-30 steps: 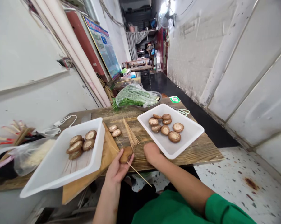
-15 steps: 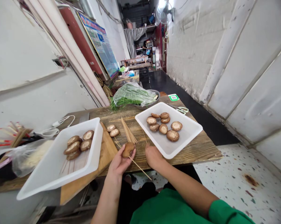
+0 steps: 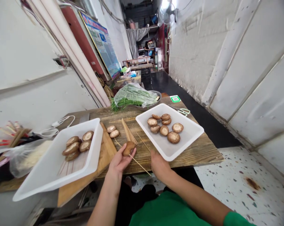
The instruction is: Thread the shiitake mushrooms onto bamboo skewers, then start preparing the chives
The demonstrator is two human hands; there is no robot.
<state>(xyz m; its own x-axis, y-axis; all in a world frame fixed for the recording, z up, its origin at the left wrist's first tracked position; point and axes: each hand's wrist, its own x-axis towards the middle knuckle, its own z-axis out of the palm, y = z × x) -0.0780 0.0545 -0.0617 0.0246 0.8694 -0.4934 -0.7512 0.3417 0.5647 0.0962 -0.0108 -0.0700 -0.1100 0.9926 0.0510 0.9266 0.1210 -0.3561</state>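
My left hand [image 3: 119,162] is closed around a brown mushroom [image 3: 129,148], above the near edge of the table. A thin bamboo skewer [image 3: 142,167] runs through this mushroom, or just behind it, and sticks out on both sides; which of the two I cannot tell. To the right, my right hand [image 3: 160,167] pinches the near end of another bamboo skewer [image 3: 143,142] that points away to the upper left. Between and beyond the hands lies a bundle of skewers [image 3: 128,130]. Two mushrooms [image 3: 114,133] rest beside it, pale undersides up.
At right, a white tray [image 3: 193,132] holds several mushrooms. Another white tray [image 3: 41,180], with mushrooms on skewers, sits on a wooden board [image 3: 71,194] at left. Bagged greens [image 3: 132,95] lie in a metal bowl behind; scissors [image 3: 184,111] are past the right tray.
My right hand has shifted slightly right and nearer to me, and more of its skewer shows now. My left hand still holds the mushroom in nearly the same place.
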